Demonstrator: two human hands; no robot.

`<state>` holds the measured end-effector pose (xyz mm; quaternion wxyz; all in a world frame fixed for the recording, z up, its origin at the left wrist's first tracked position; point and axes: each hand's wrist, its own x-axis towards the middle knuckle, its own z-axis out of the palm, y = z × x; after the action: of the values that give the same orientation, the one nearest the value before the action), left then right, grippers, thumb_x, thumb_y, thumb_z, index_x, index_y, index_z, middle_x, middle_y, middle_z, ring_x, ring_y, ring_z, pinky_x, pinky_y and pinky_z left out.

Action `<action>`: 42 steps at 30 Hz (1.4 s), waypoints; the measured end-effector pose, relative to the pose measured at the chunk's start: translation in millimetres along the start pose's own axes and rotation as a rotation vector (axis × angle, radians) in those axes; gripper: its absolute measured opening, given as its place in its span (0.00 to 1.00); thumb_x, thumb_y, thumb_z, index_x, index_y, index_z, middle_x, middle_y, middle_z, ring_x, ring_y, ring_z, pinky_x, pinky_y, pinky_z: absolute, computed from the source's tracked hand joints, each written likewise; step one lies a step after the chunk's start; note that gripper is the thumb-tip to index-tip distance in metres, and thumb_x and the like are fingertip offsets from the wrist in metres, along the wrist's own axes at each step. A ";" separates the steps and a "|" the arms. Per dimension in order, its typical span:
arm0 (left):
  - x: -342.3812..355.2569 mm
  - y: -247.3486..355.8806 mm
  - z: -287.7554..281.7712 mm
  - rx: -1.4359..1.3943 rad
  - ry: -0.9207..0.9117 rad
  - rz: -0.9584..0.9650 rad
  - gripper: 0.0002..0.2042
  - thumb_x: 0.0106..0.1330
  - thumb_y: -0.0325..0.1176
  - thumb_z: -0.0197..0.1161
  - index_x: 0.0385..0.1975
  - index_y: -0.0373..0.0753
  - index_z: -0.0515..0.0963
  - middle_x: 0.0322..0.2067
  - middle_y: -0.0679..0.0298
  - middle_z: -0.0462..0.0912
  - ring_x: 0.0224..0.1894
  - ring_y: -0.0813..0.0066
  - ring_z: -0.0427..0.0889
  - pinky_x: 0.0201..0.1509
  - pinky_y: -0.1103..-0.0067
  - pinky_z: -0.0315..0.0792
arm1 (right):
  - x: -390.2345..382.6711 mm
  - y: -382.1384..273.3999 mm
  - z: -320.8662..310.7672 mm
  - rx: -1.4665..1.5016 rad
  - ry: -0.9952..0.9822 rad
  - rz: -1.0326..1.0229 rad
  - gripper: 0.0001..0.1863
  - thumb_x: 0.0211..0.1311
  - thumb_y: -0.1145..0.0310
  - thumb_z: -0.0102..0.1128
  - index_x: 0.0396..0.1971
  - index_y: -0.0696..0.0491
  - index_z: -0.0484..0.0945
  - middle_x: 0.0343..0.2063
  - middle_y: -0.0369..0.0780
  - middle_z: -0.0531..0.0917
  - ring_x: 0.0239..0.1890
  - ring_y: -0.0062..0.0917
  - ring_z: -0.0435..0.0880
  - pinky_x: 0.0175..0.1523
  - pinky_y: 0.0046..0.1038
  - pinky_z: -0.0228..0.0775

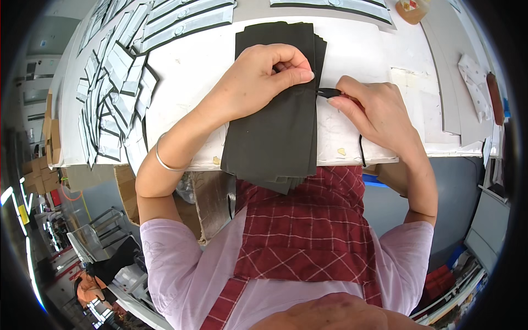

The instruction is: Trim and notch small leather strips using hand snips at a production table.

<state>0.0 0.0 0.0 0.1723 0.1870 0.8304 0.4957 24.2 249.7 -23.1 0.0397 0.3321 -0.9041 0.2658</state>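
Observation:
A stack of long black fabric pieces (269,143) lies on the white table, its near end hanging past the front edge. My left hand (264,77) rests over the upper part of the stack. Its thumb and forefinger are pinched together at the right edge of the top black piece. From the right, my right hand (377,107) grips a small pair of black snips (328,93), fingers closed around them. The snips' tips point left and meet the stack's right edge, just below my left thumb. Whether the blades are apart is too small to tell.
White pieces with black borders (118,104) lie in a loose heap at the left. More bordered strips (190,19) sit at the far side. An amber container (411,10) stands at the far right. A white dotted cloth (473,88) lies near the right edge, beside a brown object (495,99).

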 end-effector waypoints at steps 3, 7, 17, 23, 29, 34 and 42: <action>1.0 1.6 -1.3 -0.057 -0.049 -0.079 0.07 0.71 0.33 0.64 0.37 0.37 0.81 0.31 0.75 0.79 0.35 0.89 0.73 0.42 0.87 0.69 | 7.7 -2.4 -0.6 -0.019 -0.028 0.001 0.20 0.71 0.50 0.56 0.27 0.52 0.77 0.10 0.41 0.73 0.15 0.37 0.76 0.24 0.34 0.65; 2.6 -2.5 2.2 -0.105 -0.043 -0.034 0.07 0.72 0.34 0.64 0.36 0.36 0.81 0.31 0.75 0.79 0.36 0.89 0.72 0.42 0.87 0.69 | 13.4 1.6 3.2 -0.030 -0.031 -0.016 0.20 0.71 0.50 0.56 0.28 0.51 0.77 0.11 0.41 0.74 0.16 0.37 0.77 0.24 0.35 0.66; 1.9 -1.4 1.1 -0.094 -0.001 -0.034 0.08 0.73 0.36 0.62 0.35 0.37 0.80 0.28 0.75 0.76 0.28 0.90 0.67 0.31 0.89 0.64 | 16.8 3.4 1.1 0.029 -0.086 -0.015 0.20 0.70 0.50 0.57 0.28 0.51 0.79 0.13 0.42 0.75 0.19 0.39 0.78 0.26 0.36 0.67; -26.2 17.2 -21.4 -0.236 0.076 -0.023 0.07 0.72 0.36 0.62 0.35 0.40 0.80 0.28 0.76 0.74 0.25 0.89 0.66 0.26 0.88 0.60 | 2.6 2.2 -4.7 0.593 -0.007 0.179 0.14 0.69 0.59 0.62 0.32 0.57 0.80 0.15 0.36 0.69 0.18 0.20 0.66 0.26 0.26 0.58; -174.4 33.4 -94.4 0.305 -0.402 -0.006 0.06 0.57 0.25 0.72 0.31 0.36 0.82 0.27 0.67 0.82 0.27 0.80 0.79 0.27 0.82 0.68 | -10.1 -16.5 -9.1 0.642 -0.217 0.340 0.09 0.63 0.70 0.67 0.37 0.61 0.82 0.27 0.35 0.80 0.27 0.13 0.68 0.32 0.19 0.61; -256.2 18.2 -82.1 0.455 0.211 -0.553 0.06 0.60 0.26 0.72 0.30 0.33 0.81 0.21 0.67 0.82 0.20 0.87 0.72 0.23 0.85 0.63 | 0.7 -21.4 -4.0 0.608 -0.233 0.364 0.11 0.65 0.69 0.66 0.38 0.63 0.82 0.24 0.35 0.78 0.26 0.15 0.67 0.32 0.21 0.62; -147.0 17.6 -39.3 0.173 0.150 -0.077 0.10 0.64 0.32 0.70 0.26 0.34 0.78 0.19 0.67 0.81 0.21 0.84 0.78 0.24 0.84 0.66 | -4.5 -24.3 -0.9 0.513 -0.248 0.410 0.14 0.68 0.65 0.64 0.34 0.64 0.81 0.18 0.35 0.68 0.24 0.16 0.61 0.29 0.26 0.57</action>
<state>111.9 -92.9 48.1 0.1117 0.1316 0.8872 0.4278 42.7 237.2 -12.4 -0.2095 0.1727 -0.8537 0.4445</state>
